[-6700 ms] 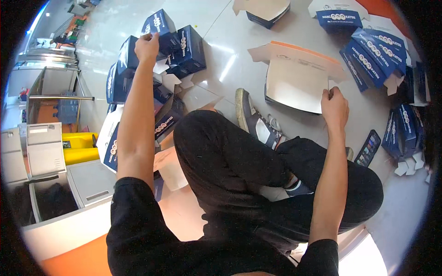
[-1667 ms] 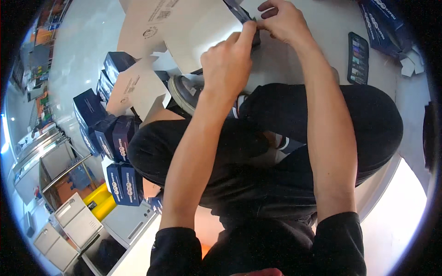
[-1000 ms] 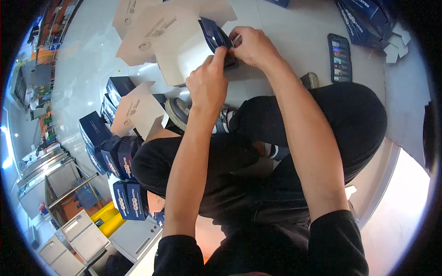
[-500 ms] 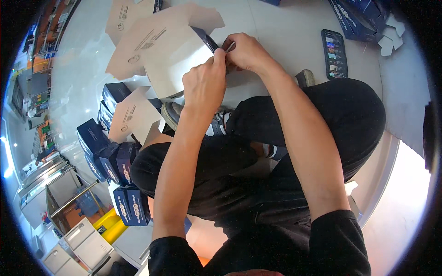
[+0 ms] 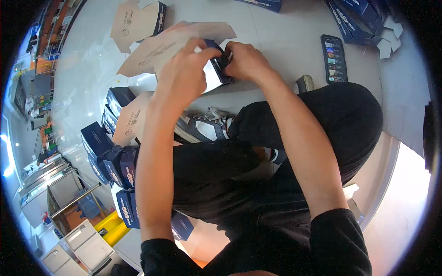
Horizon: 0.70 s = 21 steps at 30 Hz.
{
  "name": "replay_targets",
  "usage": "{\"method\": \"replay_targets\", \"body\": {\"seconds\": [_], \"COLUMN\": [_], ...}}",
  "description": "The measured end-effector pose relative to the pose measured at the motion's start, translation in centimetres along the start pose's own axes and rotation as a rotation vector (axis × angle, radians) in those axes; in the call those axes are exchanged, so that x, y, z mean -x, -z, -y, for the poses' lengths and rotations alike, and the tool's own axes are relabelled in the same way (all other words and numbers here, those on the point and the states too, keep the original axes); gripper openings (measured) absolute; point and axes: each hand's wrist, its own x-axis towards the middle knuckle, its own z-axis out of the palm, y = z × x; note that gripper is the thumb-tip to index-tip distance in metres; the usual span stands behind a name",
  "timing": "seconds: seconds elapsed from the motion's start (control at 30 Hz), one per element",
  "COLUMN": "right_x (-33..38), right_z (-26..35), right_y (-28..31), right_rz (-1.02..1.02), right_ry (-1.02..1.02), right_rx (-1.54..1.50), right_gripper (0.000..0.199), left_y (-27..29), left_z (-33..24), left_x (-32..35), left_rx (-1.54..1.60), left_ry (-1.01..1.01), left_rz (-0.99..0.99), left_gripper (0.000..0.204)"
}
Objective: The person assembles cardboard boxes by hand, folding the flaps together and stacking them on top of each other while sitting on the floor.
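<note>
Head view: I look down on a person seated on the pale floor [image 5: 276, 41], legs folded, both hands working at one carton just beyond the knees.
Carton: a small dark-blue and white box [image 5: 216, 73], half folded, held off the floor above a flat brown cardboard blank [image 5: 161, 50].
Left hand [image 5: 184, 76]: its grip is clenched over the near side of the box, fingers curled across the top and hiding much of it.
Right hand [image 5: 246, 62]: its grip pinches the far right end of the box, at what I read as a dark flap; I cannot tell whether the flap is already tucked.
Risk, flap: as I judge it, the two hands press toward each other, so a flap that misses its slot could crease or tear at the fold.
Risk, slip: the box is held only by fingertips at that end; a loosened pinch could let it spring open or drop onto the blank below.
Risk, surroundings: a phone [image 5: 334, 57] lies on the floor just right of the hands, and a shoe [image 5: 202, 129] sits right beneath them; a dropped box could strike either.
Stacks: finished blue boxes [image 5: 110, 152] stand well apart at the left, clear of the work.
</note>
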Motion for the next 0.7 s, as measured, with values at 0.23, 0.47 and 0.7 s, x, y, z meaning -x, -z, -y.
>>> {"method": "replay_targets", "body": {"seconds": [0.23,0.47,0.7], "right_x": [0.0,0.2,0.5], "right_z": [0.7,0.8,1.3], "right_y": [0.6,-0.1,-0.2], "right_rz": [-0.105,-0.266,-0.265], "right_ry": [0.065,0.137,0.104], "right_rx": [-0.051,-0.043,0.000], "right_gripper": [0.045,0.037,0.037], "left_y": [-2.4,-2.5,-2.2], "left_z": [2.9,2.4,3.0], "left_x": [-2.4,-0.9,-0.4], "left_rx": [-0.388,-0.352,-0.359], "left_ry": [-0.239,-0.299,-0.326], "left_rz": [-0.017,-0.018,-0.034], "left_gripper": [0.025,0.023,0.023]}}
